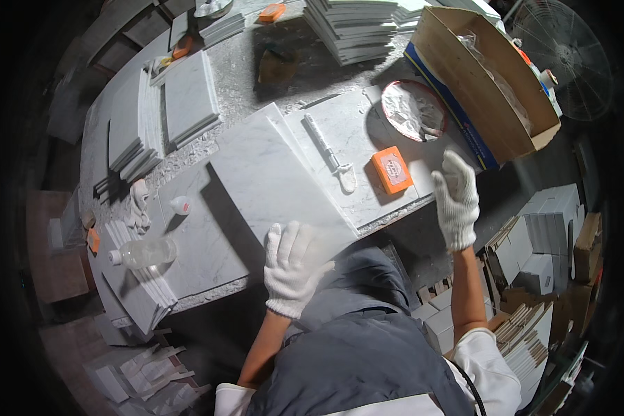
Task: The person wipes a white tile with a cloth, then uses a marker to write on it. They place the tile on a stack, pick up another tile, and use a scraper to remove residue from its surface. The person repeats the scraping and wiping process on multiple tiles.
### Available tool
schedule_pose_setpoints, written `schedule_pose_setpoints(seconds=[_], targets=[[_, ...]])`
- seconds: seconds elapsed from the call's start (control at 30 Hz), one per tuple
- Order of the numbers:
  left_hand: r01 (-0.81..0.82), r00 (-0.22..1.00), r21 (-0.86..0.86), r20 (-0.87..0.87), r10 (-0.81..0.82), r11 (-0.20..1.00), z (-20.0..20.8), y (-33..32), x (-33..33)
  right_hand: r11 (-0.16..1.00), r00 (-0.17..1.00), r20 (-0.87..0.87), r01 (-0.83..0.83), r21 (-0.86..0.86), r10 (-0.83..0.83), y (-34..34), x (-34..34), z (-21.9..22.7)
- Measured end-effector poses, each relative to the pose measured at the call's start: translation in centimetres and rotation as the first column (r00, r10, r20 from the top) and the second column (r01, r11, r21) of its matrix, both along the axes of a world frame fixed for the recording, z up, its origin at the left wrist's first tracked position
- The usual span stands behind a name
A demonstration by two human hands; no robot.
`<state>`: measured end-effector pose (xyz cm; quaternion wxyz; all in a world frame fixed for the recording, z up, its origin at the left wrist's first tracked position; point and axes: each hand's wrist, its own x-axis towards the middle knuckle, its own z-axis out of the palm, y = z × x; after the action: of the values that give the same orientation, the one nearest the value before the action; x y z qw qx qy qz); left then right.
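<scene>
My left hand point(289, 267), in a white knit glove, lies with fingers spread on the near end of a pale marble tile point(277, 173). This tile sits askew over other slabs and throws a dark shadow along its left side. Gloved the same way, my right hand point(456, 201) is held up past the table's near edge, fingers slightly bent, holding nothing. Nearest to it is an orange block point(392, 170) with a printed face. Left of the block lies a powder-dusted spatula-like tool point(331, 154). A red-rimmed bowl point(414, 111) holds whitish, crumpled-looking material.
An open cardboard box point(478, 83) stands at the far right, before a fan point(561, 59). Stacked tiles point(350, 31) rise at the back; more tiles point(187, 97) lean at left. A clear bottle point(145, 254) and a small white bottle point(180, 205) lie left. Cartons point(548, 215) crowd the lower right.
</scene>
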<state>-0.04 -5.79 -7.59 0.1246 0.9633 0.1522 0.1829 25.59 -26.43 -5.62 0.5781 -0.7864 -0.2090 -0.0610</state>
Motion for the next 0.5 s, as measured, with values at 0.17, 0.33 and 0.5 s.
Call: schedule_pose_setpoints(seconds=[0.17,0.33,0.5], targets=[[0.066,0.996,-0.034,0.056,-0.064,0.997,-1.1,1.2,-0.7,0.888,0.961,0.273,0.166,-0.429,-0.048,-0.1,5.2,1.0],[0.121,0.991,-0.067,0.059,-0.117,0.99,-1.1,2.5,-1.1,0.758,0.981,0.192,0.135,-0.638,-0.013,1.6,8.9,0.4],[0.12,0.992,-0.045,0.039,-0.119,0.992,-0.7,2.3,-0.9,0.655,0.974,0.225,0.172,-0.736,-0.003,2.0,11.2,-1.2]])
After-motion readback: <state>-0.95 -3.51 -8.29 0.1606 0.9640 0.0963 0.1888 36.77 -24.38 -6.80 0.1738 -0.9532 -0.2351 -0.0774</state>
